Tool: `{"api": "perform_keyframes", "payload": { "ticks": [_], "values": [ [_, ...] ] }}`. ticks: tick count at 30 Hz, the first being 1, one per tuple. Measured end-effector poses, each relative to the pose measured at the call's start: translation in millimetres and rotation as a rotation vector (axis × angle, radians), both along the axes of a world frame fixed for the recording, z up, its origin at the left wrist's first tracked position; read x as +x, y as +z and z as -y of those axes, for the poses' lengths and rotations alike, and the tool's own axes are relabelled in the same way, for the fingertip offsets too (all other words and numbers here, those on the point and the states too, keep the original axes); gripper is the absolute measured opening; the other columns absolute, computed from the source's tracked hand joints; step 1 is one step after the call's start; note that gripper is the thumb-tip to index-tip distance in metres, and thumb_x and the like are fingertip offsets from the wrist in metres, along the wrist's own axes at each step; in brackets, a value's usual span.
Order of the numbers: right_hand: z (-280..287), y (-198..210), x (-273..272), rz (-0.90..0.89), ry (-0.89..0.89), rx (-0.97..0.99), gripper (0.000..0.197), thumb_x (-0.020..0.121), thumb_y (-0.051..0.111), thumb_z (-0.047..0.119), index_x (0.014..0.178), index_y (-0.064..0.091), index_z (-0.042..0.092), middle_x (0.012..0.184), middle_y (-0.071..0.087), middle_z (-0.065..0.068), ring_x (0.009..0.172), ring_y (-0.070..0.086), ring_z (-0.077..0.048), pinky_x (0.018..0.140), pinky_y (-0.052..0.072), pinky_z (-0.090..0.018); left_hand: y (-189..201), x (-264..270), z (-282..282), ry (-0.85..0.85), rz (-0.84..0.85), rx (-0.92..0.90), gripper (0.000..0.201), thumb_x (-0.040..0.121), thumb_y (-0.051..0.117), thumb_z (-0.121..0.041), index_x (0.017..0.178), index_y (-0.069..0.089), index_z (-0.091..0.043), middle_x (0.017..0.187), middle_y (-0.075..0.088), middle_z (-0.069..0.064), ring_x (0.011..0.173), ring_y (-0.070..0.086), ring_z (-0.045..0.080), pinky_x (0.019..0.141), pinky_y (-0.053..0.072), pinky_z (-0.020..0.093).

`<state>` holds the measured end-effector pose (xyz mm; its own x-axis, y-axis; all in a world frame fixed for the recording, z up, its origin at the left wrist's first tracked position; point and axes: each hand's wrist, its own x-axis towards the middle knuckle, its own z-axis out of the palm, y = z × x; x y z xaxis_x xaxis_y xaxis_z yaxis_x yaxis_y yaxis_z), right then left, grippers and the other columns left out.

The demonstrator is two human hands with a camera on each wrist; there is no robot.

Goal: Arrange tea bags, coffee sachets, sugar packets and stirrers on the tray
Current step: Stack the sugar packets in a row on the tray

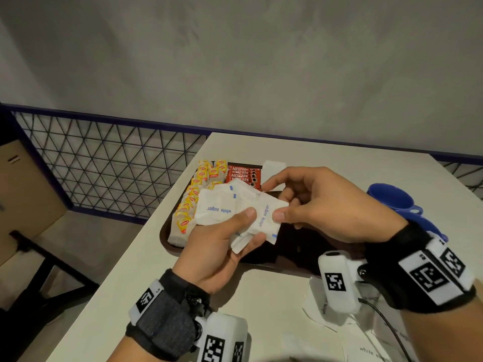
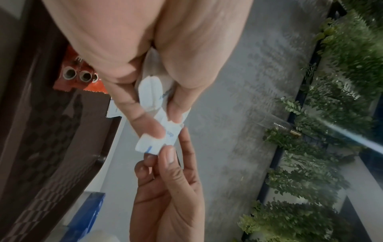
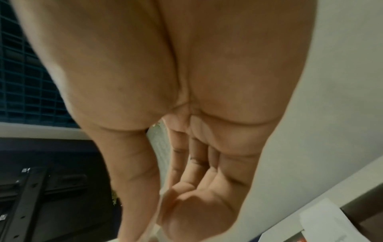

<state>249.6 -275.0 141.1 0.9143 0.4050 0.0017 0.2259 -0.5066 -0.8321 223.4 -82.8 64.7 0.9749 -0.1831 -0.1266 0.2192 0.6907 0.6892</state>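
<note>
My left hand (image 1: 244, 231) holds a fan of white sugar packets (image 1: 222, 207) above the brown tray (image 1: 167, 239), thumb on top. My right hand (image 1: 286, 215) pinches the edge of the rightmost packet (image 1: 264, 220) between thumb and fingers. In the left wrist view the sugar packets (image 2: 151, 95) sit between my left fingers, and the right hand (image 2: 165, 180) pinches their lower end. Yellow-tagged tea bags (image 1: 201, 176) line the tray's left side. Red coffee sachets (image 1: 243, 173) lie at its far middle. The right wrist view shows mostly palm.
A blue cup (image 1: 392, 199) lies on the table right of the tray. More loose sugar packets (image 1: 371, 348) lie on the table near me at the right. A white packet (image 1: 273, 168) sits beside the coffee sachets. A wire fence borders the table's left and far side.
</note>
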Motion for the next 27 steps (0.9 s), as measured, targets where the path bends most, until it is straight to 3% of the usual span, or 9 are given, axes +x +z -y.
{"api": "perform_keyframes", "payload": {
  "ticks": [3,6,9,12,15,19,23,25,27],
  "values": [
    [1,-4,1,-0.038,0.073,0.008,0.047,0.086,0.081,0.005,0.122,0.065,0.029,0.089,0.073,-0.013,0.066,0.067,-0.017,0.067,0.061,-0.031,-2,2,1,0.090,-0.020,-0.013,0.047,0.091,0.066,-0.006,0.136,0.060,-0.018,0.122,0.075,0.008,0.107,0.074,0.028,0.059,0.059,0.022],
    [-1,-15,0,-0.070,0.108,0.073,0.027,0.092,0.075,0.009,0.116,0.068,0.020,0.089,0.070,-0.023,0.070,0.067,-0.024,0.067,0.061,-0.036,-1,3,3,0.127,-0.020,-0.017,0.040,0.092,0.065,-0.010,0.132,0.062,-0.016,0.119,0.075,0.009,0.100,0.075,0.024,0.058,0.058,0.023],
    [0,-24,3,-0.067,0.062,0.111,0.012,0.094,0.072,0.013,0.106,0.072,0.011,0.083,0.068,-0.029,0.072,0.063,-0.037,0.072,0.057,-0.035,-3,5,-1,0.114,-0.064,-0.003,0.027,0.090,0.067,-0.011,0.117,0.069,-0.015,0.102,0.077,0.010,0.082,0.074,0.020,0.047,0.051,0.021],
    [4,-25,5,-0.075,0.008,0.126,0.010,0.094,0.072,0.012,0.103,0.075,0.010,0.084,0.071,-0.026,0.065,0.060,-0.037,0.057,0.057,-0.025,-6,6,-4,0.047,-0.090,0.026,0.025,0.091,0.066,-0.001,0.115,0.068,-0.010,0.104,0.077,0.013,0.087,0.074,0.025,0.046,0.051,0.018],
    [11,-23,7,-0.080,-0.070,0.134,0.011,0.097,0.069,0.012,0.102,0.078,0.014,0.096,0.078,-0.008,0.072,0.069,-0.044,0.053,0.059,-0.028,-7,5,-5,-0.020,-0.096,0.051,0.028,0.083,0.067,0.007,0.107,0.074,-0.005,0.100,0.075,0.014,0.078,0.071,0.022,0.052,0.055,0.020],
    [17,-20,7,-0.086,-0.138,0.239,0.015,0.094,0.071,0.004,0.099,0.080,0.014,0.112,0.078,0.001,0.090,0.078,-0.029,0.065,0.064,-0.036,-6,5,-3,-0.066,-0.116,0.038,0.051,0.068,0.074,0.004,0.119,0.068,-0.002,0.107,0.069,0.019,0.100,0.067,0.032,0.062,0.060,0.027],
    [18,-17,5,-0.045,-0.169,0.253,0.014,0.091,0.074,0.001,0.096,0.080,0.013,0.108,0.078,0.004,0.096,0.077,-0.019,0.064,0.064,-0.034,-3,5,-7,-0.095,-0.152,-0.167,0.053,0.086,0.062,-0.009,0.138,0.059,-0.007,0.137,0.064,0.022,0.131,0.059,0.039,0.088,0.061,0.049],
    [18,-16,5,-0.055,-0.158,0.256,0.012,0.090,0.075,0.003,0.096,0.080,0.012,0.108,0.079,0.003,0.096,0.078,-0.021,0.064,0.064,-0.035,-3,5,-8,-0.092,-0.148,-0.235,0.052,0.090,0.047,-0.004,0.141,0.056,-0.008,0.135,0.065,0.023,0.128,0.061,0.043,0.091,0.059,0.055],
    [18,-15,5,-0.092,-0.138,0.300,0.012,0.090,0.074,0.001,0.098,0.078,0.008,0.108,0.079,-0.001,0.097,0.078,-0.025,0.064,0.065,-0.036,-2,5,-7,-0.070,-0.120,-0.234,0.048,0.093,0.039,0.004,0.137,0.057,-0.005,0.129,0.068,0.025,0.115,0.068,0.047,0.087,0.060,0.056]
  ]
}}
